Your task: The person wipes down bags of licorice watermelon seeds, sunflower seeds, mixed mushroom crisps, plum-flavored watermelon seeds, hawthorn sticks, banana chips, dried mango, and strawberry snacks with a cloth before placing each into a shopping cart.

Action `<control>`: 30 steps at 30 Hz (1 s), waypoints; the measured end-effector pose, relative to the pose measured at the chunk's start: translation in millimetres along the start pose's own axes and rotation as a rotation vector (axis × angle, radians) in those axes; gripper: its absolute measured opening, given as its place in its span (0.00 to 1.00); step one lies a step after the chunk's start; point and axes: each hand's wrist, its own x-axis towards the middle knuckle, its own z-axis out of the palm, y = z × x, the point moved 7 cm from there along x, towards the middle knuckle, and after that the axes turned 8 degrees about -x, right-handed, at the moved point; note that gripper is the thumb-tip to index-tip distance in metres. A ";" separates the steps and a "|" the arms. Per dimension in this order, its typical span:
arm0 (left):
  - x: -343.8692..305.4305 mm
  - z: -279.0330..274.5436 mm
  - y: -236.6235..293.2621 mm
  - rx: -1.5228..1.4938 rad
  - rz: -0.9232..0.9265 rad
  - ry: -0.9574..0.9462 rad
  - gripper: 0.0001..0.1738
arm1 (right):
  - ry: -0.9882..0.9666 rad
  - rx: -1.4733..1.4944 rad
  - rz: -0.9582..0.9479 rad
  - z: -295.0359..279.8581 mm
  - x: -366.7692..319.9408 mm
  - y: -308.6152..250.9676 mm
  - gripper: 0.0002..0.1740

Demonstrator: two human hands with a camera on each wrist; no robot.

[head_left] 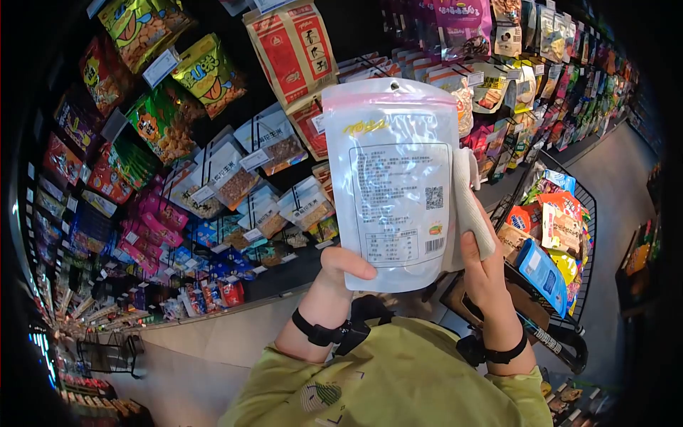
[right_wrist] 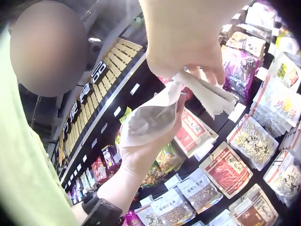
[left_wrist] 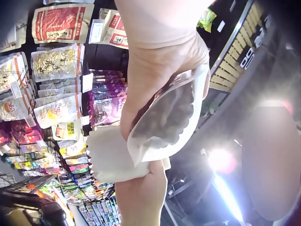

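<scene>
A white pouch [head_left: 402, 192] with printed text, a small code square and a pink top strip faces the head camera. My left hand [head_left: 340, 274] grips its lower left, thumb across the front and fingers behind. At the pouch's right edge my right hand [head_left: 487, 274] holds a folded off-white cloth [head_left: 471, 206], thumb on the near side. The left wrist view shows the pouch's bottom [left_wrist: 164, 120] in the left hand, with the cloth [left_wrist: 110, 155] beside it. In the right wrist view the cloth [right_wrist: 209, 94] hangs from the right hand's fingers.
Racks of hanging snack bags fill the left and top, including red-and-tan bags [head_left: 293, 53] and white popcorn bags [head_left: 228, 171]. A black wire cart [head_left: 585, 220] at the right holds packages, among them a blue one [head_left: 542, 274]. Another cart [head_left: 107, 354] stands at the lower left.
</scene>
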 end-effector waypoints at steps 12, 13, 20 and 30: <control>-2.8 -4.5 -0.7 -0.345 -0.026 -0.029 0.39 | -0.039 0.069 0.084 8.5 -8.5 8.4 0.27; -1.7 -0.7 -0.6 -0.347 -0.027 -0.030 0.39 | -0.038 0.068 0.085 8.8 -8.3 7.3 0.27; 5.4 -3.1 -11.8 -0.406 -0.143 0.184 0.38 | -0.039 0.274 0.232 11.0 -10.2 12.9 0.27; -9.2 -14.1 -12.8 -0.082 -0.143 0.079 0.51 | -0.024 0.336 0.174 13.9 -13.2 11.4 0.27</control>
